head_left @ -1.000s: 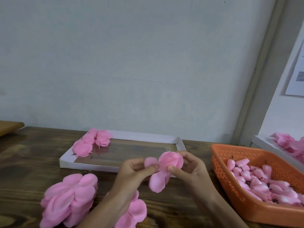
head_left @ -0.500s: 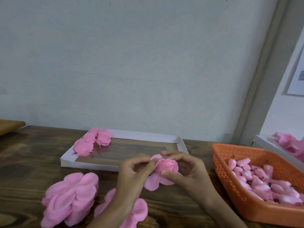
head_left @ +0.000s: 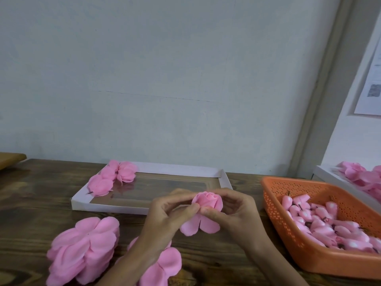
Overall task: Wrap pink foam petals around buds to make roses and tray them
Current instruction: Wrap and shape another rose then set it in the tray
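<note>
A half-wrapped pink foam rose [head_left: 207, 201] is held above the wooden table between both hands. My left hand [head_left: 171, 215] pinches its left side with thumb and fingers. My right hand [head_left: 233, 213] grips its right side, thumb pressed on the front. Two loose petals [head_left: 199, 225] hang below the bud. The white shallow tray [head_left: 185, 169] lies just behind, with finished roses [head_left: 112, 178] in its far left corner. An orange basket [head_left: 292, 250] at the right holds several pink buds [head_left: 321, 223].
A thick stack of pink petal sheets [head_left: 84, 248] lies at the near left, and a smaller petal sheet [head_left: 162, 267] sits partly under my left forearm. A second white tray with roses [head_left: 362, 178] stands at the far right. The wall rises right behind the table.
The petals have been folded up round the bud, so the flower now looks like a closed rose. Both hands have come lower and closer together around it.
</note>
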A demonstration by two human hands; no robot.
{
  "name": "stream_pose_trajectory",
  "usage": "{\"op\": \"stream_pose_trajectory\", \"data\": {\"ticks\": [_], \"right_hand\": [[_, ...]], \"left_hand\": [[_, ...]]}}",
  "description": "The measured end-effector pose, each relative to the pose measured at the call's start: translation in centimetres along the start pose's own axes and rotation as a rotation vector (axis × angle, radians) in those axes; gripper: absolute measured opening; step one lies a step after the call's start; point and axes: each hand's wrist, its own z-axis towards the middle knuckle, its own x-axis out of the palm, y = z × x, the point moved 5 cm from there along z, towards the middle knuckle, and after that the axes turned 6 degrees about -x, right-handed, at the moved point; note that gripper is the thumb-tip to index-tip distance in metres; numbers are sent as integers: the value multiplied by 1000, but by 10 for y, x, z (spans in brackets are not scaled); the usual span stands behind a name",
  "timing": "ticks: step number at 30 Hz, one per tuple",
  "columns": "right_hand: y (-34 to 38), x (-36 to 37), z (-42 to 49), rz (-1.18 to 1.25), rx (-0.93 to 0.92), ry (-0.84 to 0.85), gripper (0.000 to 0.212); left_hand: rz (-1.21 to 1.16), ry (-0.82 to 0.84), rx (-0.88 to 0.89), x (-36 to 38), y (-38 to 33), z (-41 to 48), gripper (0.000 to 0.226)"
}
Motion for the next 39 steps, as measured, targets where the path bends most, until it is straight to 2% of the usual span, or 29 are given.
{"op": "stream_pose_trajectory", "data": {"ticks": [2,4,6,7,10,14,17,19,22,25,27,32,35,37,39], "right_hand": [[1,-2,1,28,5,-16,34],[2,-4,2,99,6,-60,32],[2,-7,3,143,13,-90,32],[3,-8,3,143,15,-89,30],[1,-11,2,145,46,-41,25],[6,-7,1,155,35,70,23],[14,-1,1,177,-40,157,21],[18,2,1,147,-64,192,22],[20,3,2,60,-69,157,22],[18,4,2,12,-56,108,24],[15,6,2,-33,-57,76,23],[9,13,-4,-133,-59,23,25],[12,11,-6,-163,-48,-73,37],[14,8,-7,-182,-40,-134,44],[15,5,-8,-242,-66,-160,39]], "left_hand": [[17,8,-74,0,5,2,43],[157,-16,-143,0,11,3,47],[192,-56,-197,-3,19,3,26],[126,-78,-222,-4,22,3,15],[-31,-156,-270,-8,26,2,11],[-108,-244,-226,-5,23,0,32],[-78,-289,-155,-2,20,-4,16],[-76,-317,-88,0,15,-8,17],[-100,-338,-20,2,10,-12,28],[-85,-361,36,3,9,-13,20],[-72,-339,72,8,9,-14,16],[-34,-262,26,18,14,-16,31],[-35,-136,-61,23,16,-15,45],[-16,-23,-86,27,14,-14,43],[15,63,-102,31,14,-13,39]]}}
